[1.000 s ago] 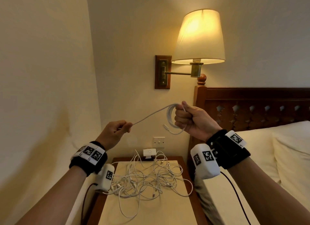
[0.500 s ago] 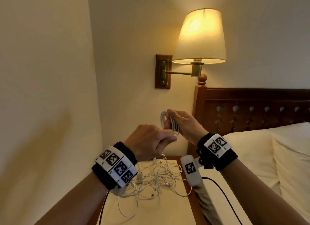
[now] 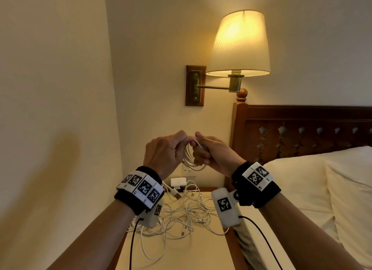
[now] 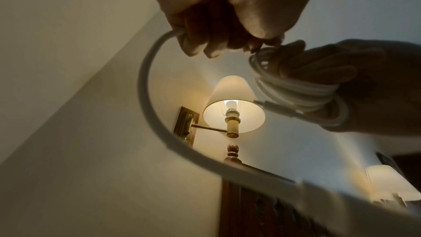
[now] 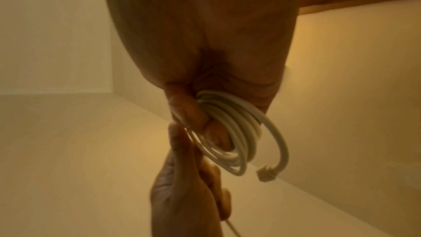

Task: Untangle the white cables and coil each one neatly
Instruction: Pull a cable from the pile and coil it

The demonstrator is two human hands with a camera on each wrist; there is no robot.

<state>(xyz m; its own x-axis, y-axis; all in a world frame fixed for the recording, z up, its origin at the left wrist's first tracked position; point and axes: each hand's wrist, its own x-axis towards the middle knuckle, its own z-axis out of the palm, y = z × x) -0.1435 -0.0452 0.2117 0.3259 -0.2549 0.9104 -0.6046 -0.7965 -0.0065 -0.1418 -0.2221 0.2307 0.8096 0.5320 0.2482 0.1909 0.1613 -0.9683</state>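
Note:
A small coil of white cable [image 3: 191, 159] hangs in the air between both hands, above the nightstand. My right hand [image 3: 209, 149] grips the coil [image 5: 230, 132] with fingers curled through its loops; one plug end [image 5: 265, 175] sticks out free. My left hand [image 3: 167, 151] sits right against it and pinches the cable's loose tail [image 4: 150, 86], which arcs down from its fist. The coil [image 4: 296, 95] with a connector shows in the left wrist view too. A tangled heap of white cables [image 3: 181, 213] lies on the nightstand [image 3: 181, 255] below.
A white charger block [image 3: 178, 182] sits at the back of the nightstand below a wall socket. A lit wall lamp [image 3: 239, 46] hangs above. The wooden headboard [image 3: 302, 133] and bed with pillows [image 3: 322, 189] are to the right. A wall closes the left side.
My left hand has come from the far left, where it held the cable stretched out, right up to the right hand. Both hands have dropped a little.

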